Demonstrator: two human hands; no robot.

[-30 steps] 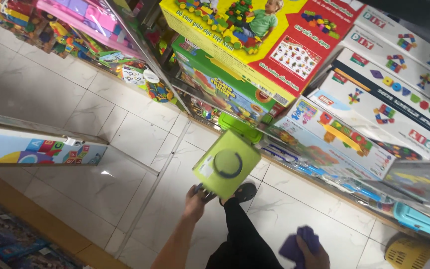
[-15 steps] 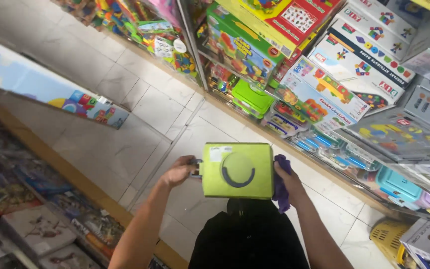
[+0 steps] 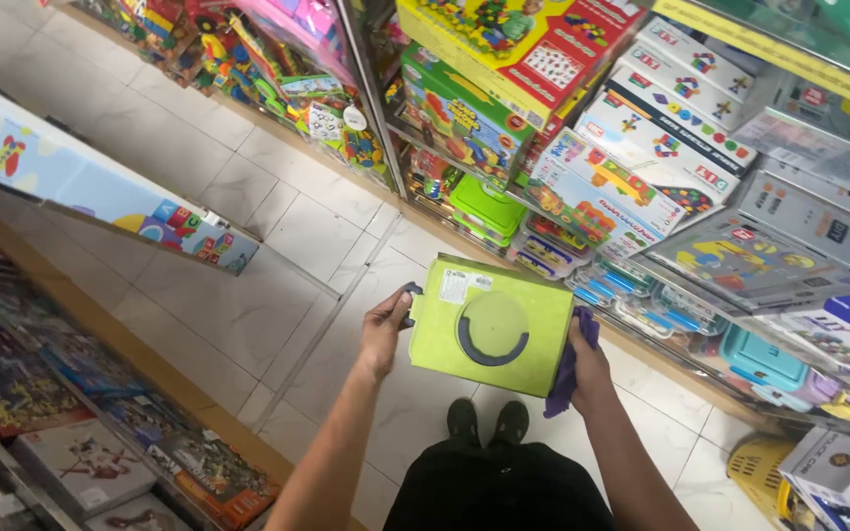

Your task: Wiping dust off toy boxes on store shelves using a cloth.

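Hands first: your left hand grips the left edge of a lime-green plastic case, fingers curled around a dark latch on that side. Your right hand presses against the case's right edge with a purple cloth bunched between palm and plastic, so it is closed on cloth and case together. You hold the case flat, well above the tiled floor, its broad face turned up to you; that face carries a round moulded disc with a dark curved handle recess and a white label near the upper left corner. Straight below the case are your black shoes. Beyond the case, just past its far edge, stands a toy shelf packed with colourful boxed building sets, and a second green case like yours sits on a low tier there. Left of the case, across the aisle, another shelf of boxed toys runs along. Right of the case and lower, a yellow basket rests on the floor.
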